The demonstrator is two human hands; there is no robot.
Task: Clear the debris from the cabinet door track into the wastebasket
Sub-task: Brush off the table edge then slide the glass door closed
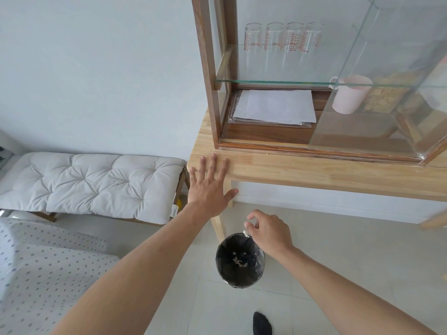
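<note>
Below, right hand (268,232) above the wastebasket (240,259), grip pinching pale debris (246,232); left hand (210,187) splayed wide, empty.

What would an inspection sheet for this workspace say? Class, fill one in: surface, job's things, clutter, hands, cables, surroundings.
Surface: light wooden table, bare along its front edge.
Job's things: cabinet door track at the cabinet's base, sliding glass door pushed right; wastebasket on the floor, black liner, pale debris inside.
Clutter: papers, pink mug, row of glasses inside the cabinet.
Hands: left hand open, flat on the table corner; right hand pinching a pale scrap above the wastebasket.
Cables: nothing seen.
Surroundings: cushioned bench, tiled floor.
</note>
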